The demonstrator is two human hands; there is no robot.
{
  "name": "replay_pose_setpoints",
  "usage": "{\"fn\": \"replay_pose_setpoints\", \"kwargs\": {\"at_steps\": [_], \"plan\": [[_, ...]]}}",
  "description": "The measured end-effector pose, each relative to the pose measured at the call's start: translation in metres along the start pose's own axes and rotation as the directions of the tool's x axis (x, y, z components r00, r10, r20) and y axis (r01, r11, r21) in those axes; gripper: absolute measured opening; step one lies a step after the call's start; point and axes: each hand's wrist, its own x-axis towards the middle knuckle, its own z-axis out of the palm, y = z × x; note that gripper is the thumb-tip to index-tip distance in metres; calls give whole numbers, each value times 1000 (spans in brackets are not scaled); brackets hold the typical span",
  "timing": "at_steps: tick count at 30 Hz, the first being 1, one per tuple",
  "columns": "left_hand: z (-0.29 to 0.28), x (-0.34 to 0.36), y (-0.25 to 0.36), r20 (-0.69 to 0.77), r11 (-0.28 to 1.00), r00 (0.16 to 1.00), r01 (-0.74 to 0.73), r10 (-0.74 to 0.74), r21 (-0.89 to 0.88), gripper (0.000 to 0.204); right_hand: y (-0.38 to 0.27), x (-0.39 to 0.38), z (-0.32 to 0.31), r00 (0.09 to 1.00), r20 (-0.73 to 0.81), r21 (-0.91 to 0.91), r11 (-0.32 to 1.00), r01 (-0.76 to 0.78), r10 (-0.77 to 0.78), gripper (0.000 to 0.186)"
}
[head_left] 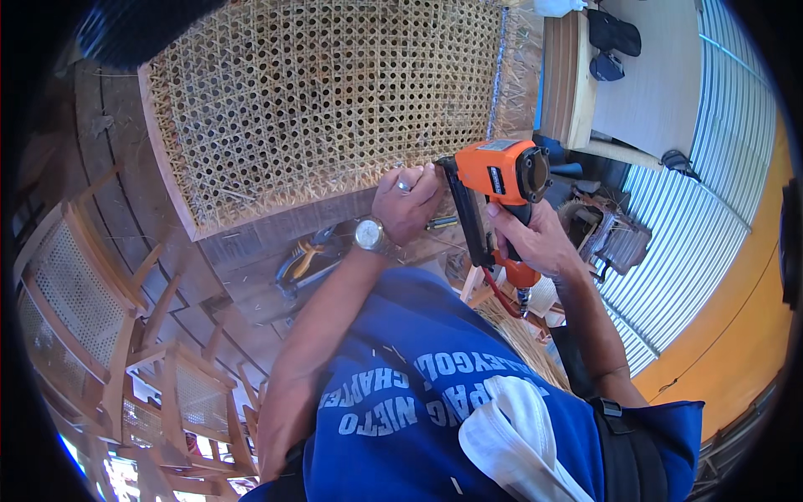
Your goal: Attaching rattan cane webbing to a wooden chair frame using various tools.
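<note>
My right hand [527, 234] grips an orange and black pneumatic staple gun [500, 171] by its handle, with a red hose hanging below it. The gun's nose rests at the front edge of a caned panel [318, 75] in a pale wooden frame. My left hand [406, 201], wearing a watch and a ring, is closed on that edge just left of the nose, its fingertips partly hidden. Below the panel lie yellow-handled pliers [305, 251], a hammer [288, 283] and a small yellow and black tool [442, 223] beside my left hand.
Wooden chairs with cane seats and backs [84, 318] stand at the lower left. At the upper right are stacked boards [644, 75] with two black pouches [613, 33], corrugated metal sheeting [694, 209] and an orange panel [744, 276]. A cluttered pile [615, 238] lies right of my right hand.
</note>
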Motion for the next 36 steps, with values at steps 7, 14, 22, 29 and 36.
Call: {"fn": "replay_pose_setpoints", "kwargs": {"at_steps": [7,14,22,29,36], "plan": [[4,-5,-1,-14,1000,1000,-2,2,-5,32,-12,0,17,1000,-10,-56,998,-1,0,18],[9,-5,-2,-30,999,999,15,-17,-48,25,-4,4,21,988,-11,-174,973,149,-153,14],[3,-3,0,-2,996,999,39,-39,-74,35,5,-2,11,992,-72,-162,983,91,-104,14],[-1,2,3,-15,999,1000,27,-26,38,38,34,-15,-18,984,-165,37,996,78,-71,22],[3,1,3,17,994,999,36,-38,106,43,41,-3,-23,979,-123,2,986,165,-164,21]]}}
